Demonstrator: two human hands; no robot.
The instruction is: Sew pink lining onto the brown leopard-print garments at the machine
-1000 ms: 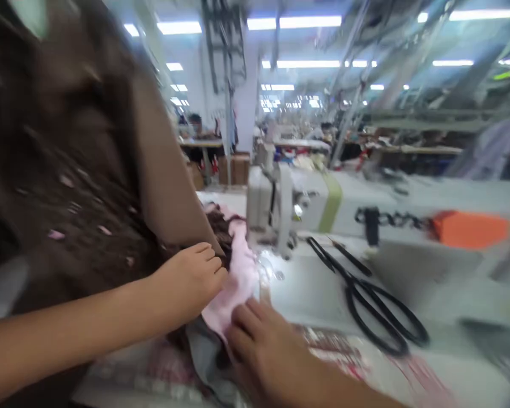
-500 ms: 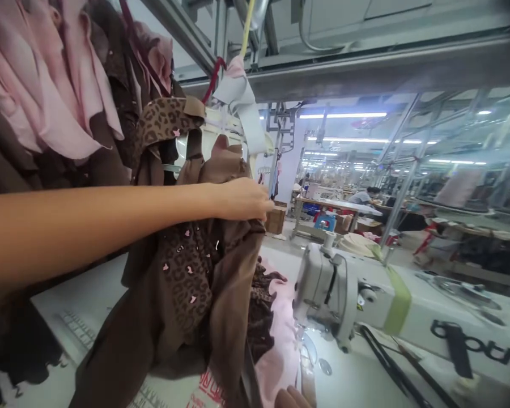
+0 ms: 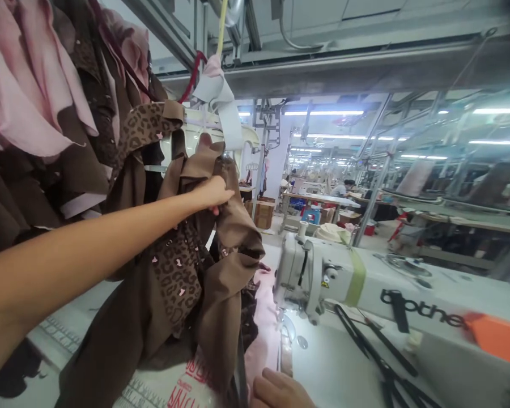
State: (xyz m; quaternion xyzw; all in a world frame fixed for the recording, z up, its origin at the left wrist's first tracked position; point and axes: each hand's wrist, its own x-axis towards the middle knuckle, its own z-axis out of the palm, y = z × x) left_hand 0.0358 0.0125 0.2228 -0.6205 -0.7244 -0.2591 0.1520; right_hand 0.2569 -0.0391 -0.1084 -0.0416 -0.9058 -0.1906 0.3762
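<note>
My left hand (image 3: 215,194) reaches across from the left, its fingers closed on the upper part of a brown garment (image 3: 227,283) with leopard-print panels. The garment hangs by a pale hanger (image 3: 191,126) and drapes down to the table. At the bottom edge my right hand (image 3: 280,390) rests with curled fingers beside the pink fabric (image 3: 261,328); its fingertips lie at the pink and dark ruffled cloth.
A white sewing machine (image 3: 365,283) stands at the right, with black scissors (image 3: 386,368) in front of it. Pink and brown garments (image 3: 34,102) hang at upper left. Further back, a person (image 3: 343,188) sits among worktables.
The view has turned slightly right, and more of my right hand shows. My left hand has shifted on the brown garment, whose right side now bulges outward.
</note>
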